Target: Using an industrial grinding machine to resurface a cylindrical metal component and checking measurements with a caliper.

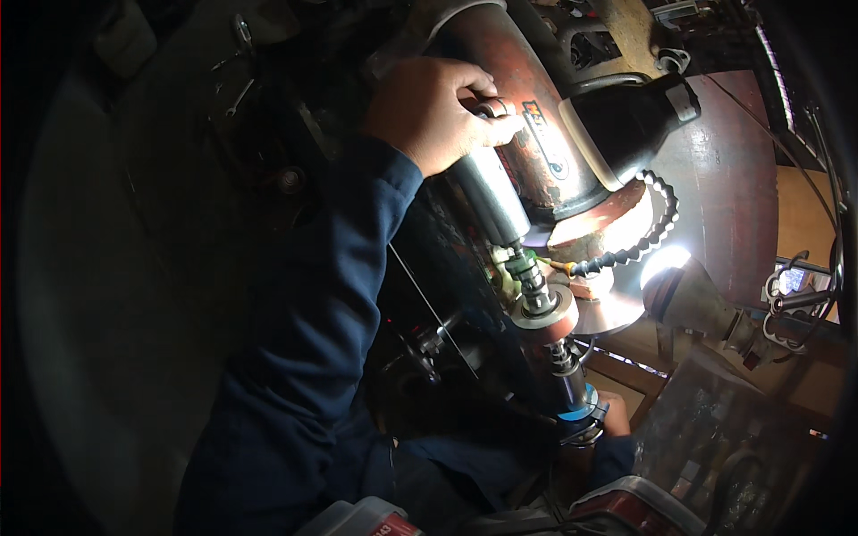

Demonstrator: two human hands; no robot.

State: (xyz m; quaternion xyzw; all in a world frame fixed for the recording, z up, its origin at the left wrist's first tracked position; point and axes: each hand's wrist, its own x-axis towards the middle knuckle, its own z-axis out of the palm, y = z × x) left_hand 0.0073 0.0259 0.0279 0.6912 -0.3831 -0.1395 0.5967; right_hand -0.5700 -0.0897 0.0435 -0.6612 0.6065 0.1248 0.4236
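Note:
My left hand (433,112) reaches up in a dark blue sleeve and closes on the top of a long silvery cylindrical tool (490,192), against a large rusty red machine body (536,116). The tool runs down through a fitting to a small round metal disc (542,313) and on to a lower shaft with a blue ring (575,413). My right hand (608,418) shows only in part at the lower end of that shaft, next to the blue ring; its grip is mostly hidden.
A black segmented flexible hose (648,237) curves to a bright work lamp (666,268). A black housing with a handle (626,116) sits on the machine. Cluttered metal parts (715,429) lie at the lower right; dark tools (237,89) lie at the upper left.

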